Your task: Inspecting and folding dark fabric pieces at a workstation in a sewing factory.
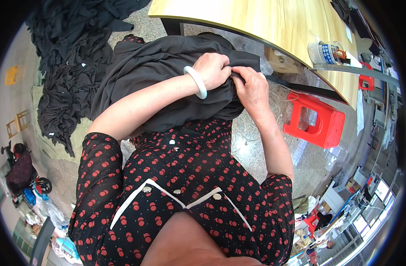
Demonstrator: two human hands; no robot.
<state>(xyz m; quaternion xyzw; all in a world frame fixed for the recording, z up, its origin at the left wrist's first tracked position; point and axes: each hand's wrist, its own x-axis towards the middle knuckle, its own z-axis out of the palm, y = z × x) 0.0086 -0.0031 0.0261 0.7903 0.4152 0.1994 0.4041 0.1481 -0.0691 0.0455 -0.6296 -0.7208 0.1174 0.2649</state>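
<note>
While both my left hand [215,70] and right hand [251,86] pinch one edge of the dark garment [167,80] bunched on my lap below the wooden table [265,22], I'd guess the slippery fabric could slide off; fingertips are hidden.

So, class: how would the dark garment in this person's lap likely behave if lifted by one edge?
The dark garment would probably hang floppy, since it drapes in soft folds. It looks light and thin, bunching easily under the left hand and right hand.
</note>
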